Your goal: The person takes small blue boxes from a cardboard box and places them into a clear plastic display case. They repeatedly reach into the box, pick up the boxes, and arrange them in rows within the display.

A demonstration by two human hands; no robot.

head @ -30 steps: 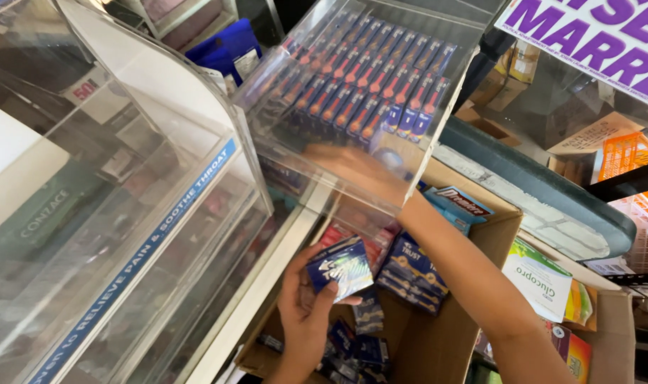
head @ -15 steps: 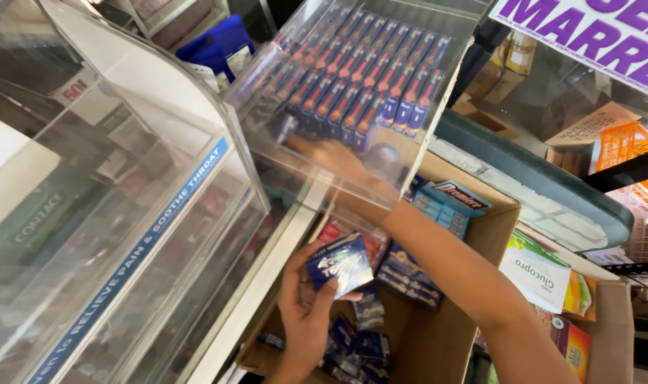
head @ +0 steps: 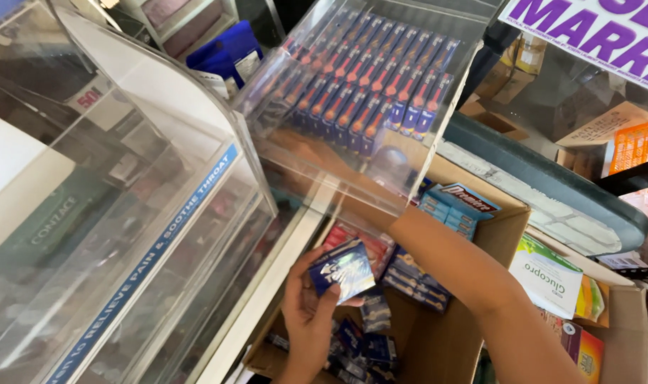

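Between thumb and curled fingers [head: 325,302], the left hand [head: 306,320] pinches a small blue foil packet [head: 342,269], holding it up just over the open cardboard box [head: 438,348]. More blue packets [head: 367,348] lie loose in the bottom of that box, right under the hand. Her right hand [head: 324,160] reaches up behind the clear acrylic display case [head: 352,185], blurred through the plastic; I cannot tell whether its fingers are spread or closed. Just above it, inside the case, rows of red-and-blue toothbrush packs [head: 374,85] stand side by side. Teal cartons [head: 455,206] sit at the box's far edge, beside the forearm. To the left stands a curved glass counter case [head: 125,213], and a white-and-green carton [head: 548,274] lies off to the right.
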